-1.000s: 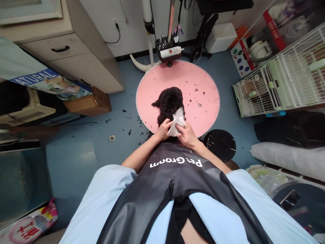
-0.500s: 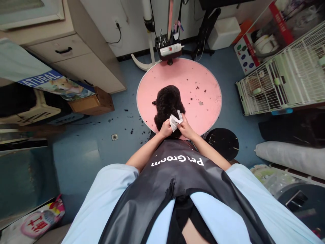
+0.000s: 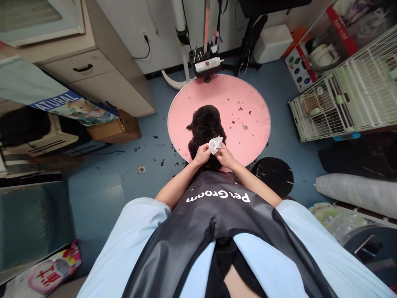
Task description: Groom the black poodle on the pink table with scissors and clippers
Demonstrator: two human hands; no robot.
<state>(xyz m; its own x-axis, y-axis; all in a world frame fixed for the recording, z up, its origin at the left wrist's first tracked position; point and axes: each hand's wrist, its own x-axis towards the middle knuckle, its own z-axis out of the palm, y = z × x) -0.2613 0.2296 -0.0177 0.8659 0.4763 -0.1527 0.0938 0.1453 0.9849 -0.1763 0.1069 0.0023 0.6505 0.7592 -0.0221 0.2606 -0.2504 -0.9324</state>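
A small black dog (image 3: 206, 120) with curly fur is on the round pink grooming table (image 3: 189, 95), close to its near edge. In front of my apron, over the dog's near end, a white wipe (image 3: 215, 145) is held between both hands. My left hand (image 3: 203, 154) pinches the wipe's left side with closed fingers. On the other side, my right hand (image 3: 225, 156) grips it with fingers bent. The part of the dog beneath my hands and the wipe is hidden.
Tufts of black hair (image 3: 240, 109) lie on the table's right half and on the floor. A tool holder (image 3: 204, 62) with scissors and a white bottle stands at the far edge. A black round stool (image 3: 273, 177) is at right, a wire cage (image 3: 347, 95) beyond it.
The wipe has been reshaped between my hands, from crumpled with a raised corner to more gathered and rounded. The dog has hardly moved; my view has shifted slightly.
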